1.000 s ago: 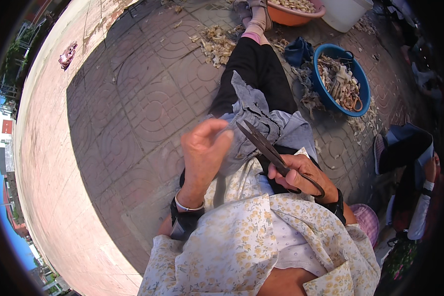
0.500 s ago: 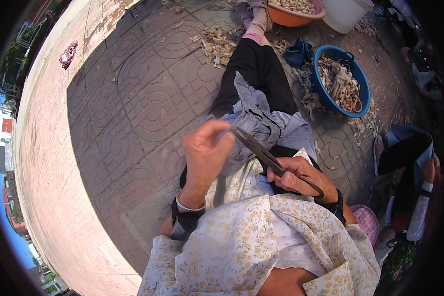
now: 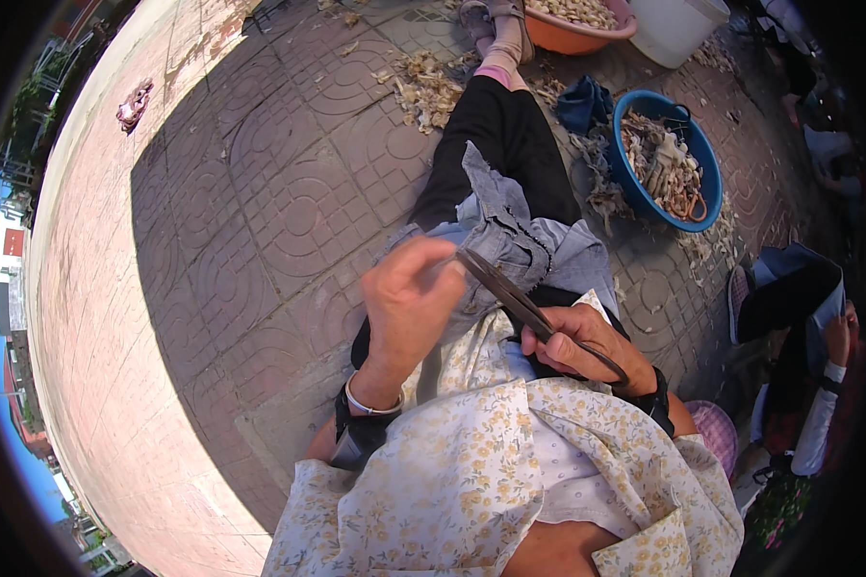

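Here the right hand (image 3: 577,341) has its grip clamped on dark scissors (image 3: 515,300); just left of it, the left hand (image 3: 409,308) pinches something too small to tell at the blade tips.

It was an outdoor work spot on a pavement of patterned paving tiles (image 3: 289,192) in sunlight, beside a low kerb (image 3: 96,317); a blue basin (image 3: 645,188) and an orange basin (image 3: 568,38) of husked scraps stood around, litter strewn between them

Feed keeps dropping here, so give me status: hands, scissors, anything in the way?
Right hand grips dark metal scissors by the handles. Left hand pinches something small at the blade tips, too hidden to tell. Grey-blue cloth lies on the lap underneath.
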`<state>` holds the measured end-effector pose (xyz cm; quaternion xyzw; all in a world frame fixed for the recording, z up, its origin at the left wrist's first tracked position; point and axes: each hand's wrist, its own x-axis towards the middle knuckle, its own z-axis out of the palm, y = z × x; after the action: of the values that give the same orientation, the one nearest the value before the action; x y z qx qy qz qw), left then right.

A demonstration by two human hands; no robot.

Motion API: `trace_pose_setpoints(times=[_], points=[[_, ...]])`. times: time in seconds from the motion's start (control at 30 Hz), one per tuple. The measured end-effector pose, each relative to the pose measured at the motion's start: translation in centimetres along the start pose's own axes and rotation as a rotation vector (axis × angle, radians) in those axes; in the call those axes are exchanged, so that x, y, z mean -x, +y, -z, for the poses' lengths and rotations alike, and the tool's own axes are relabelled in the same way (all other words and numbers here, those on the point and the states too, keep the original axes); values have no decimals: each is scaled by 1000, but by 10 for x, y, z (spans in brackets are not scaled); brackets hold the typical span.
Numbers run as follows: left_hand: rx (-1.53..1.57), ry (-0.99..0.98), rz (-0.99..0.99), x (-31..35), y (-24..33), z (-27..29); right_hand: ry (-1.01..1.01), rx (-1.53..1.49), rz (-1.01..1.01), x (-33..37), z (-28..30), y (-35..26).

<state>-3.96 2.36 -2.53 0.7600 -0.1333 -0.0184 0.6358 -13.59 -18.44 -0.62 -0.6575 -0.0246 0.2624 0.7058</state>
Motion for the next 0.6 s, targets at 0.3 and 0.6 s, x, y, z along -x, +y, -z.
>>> trace_pose_setpoints(times=[0.3,0.6], points=[[-84,12,-8,0,3,-1,150,358,161,-5,-8,2],[31,-211,21,21,9,-26,313,337,289,-18,-13,-6]])
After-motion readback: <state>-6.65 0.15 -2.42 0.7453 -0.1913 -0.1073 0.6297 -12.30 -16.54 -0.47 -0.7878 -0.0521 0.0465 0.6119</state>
